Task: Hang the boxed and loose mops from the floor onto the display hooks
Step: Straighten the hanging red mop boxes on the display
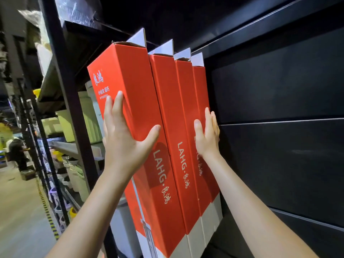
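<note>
Several tall red mop boxes hang side by side by their white top flaps against the dark display wall. My left hand grips the front edge of the leftmost red box, fingers on its left face and thumb on its right face. My right hand lies flat against the right side of the rightmost red box, fingers straight. The two boxes in between are pressed together between my hands. The hooks are hidden behind the flaps.
A black upright post stands just left of the boxes, with shelves of pale bins behind it. Dark slat panels fill the right. An aisle floor with a striped line runs at the lower left; a person stands far down it.
</note>
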Demonstrator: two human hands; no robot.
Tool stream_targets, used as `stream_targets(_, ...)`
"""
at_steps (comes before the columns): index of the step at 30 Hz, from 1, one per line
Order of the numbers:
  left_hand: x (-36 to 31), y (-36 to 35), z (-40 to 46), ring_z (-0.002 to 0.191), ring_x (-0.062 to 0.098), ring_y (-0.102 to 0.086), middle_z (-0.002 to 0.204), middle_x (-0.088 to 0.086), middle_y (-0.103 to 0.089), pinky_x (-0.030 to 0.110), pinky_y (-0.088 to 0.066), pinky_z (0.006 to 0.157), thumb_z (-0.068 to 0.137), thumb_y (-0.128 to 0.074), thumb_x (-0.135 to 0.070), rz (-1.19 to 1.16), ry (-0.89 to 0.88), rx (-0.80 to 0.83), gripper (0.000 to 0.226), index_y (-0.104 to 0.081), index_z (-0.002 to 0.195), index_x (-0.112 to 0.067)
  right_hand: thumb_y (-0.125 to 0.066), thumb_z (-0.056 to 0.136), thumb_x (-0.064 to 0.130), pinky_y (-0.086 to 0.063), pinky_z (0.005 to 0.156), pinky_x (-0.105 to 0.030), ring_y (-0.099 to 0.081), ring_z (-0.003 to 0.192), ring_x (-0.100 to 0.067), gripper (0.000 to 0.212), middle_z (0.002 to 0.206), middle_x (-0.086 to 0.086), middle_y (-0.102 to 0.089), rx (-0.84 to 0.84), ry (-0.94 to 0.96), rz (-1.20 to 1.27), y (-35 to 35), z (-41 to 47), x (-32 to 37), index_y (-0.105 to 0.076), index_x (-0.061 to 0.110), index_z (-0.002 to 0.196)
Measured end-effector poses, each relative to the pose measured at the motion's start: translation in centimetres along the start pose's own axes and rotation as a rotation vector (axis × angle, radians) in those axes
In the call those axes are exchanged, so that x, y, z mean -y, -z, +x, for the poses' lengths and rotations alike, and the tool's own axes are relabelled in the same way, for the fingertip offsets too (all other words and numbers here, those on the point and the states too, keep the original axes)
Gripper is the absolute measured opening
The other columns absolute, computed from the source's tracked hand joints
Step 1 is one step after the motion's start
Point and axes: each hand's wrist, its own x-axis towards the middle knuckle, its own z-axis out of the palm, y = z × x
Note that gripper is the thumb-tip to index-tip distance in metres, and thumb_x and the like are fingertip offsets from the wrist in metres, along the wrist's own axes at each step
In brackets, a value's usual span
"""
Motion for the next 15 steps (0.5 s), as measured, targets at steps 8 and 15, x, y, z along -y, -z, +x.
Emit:
stream_targets(8,0.0,0.0,0.9,0.158,0.024,-0.020,0.171,0.002,-0.022,0.059,-0.023,0.124,0.079,-0.061,-0.057,0.011,-0.012,-0.017,0.092,-0.016,0.158,-0.042,-0.025,0.095,0.074,-0.009,0.125,-0.064,-0.003,0.161,-0.029,0.074,0.176,0.008,0.000,0.059,0.011,-0.017,-0.6,0.8,-1.1,-0.008,0.049,0.163)
stream_targets(15,-0.1,0.2,1.2,0.159,0.022,-0.019,0.169,-0.001,-0.025,0.062,-0.024,0.124,0.082,-0.069,-0.045,0.019,-0.021,-0.004,0.090,-0.019,0.157,-0.041,-0.020,0.091,0.078,-0.009,0.124,-0.068,-0.002,0.161,-0.030,0.078,0.176,0.009,0.002,0.042,0.013,-0.011,-0.9,0.9,-1.2,-0.006,0.050,0.163)
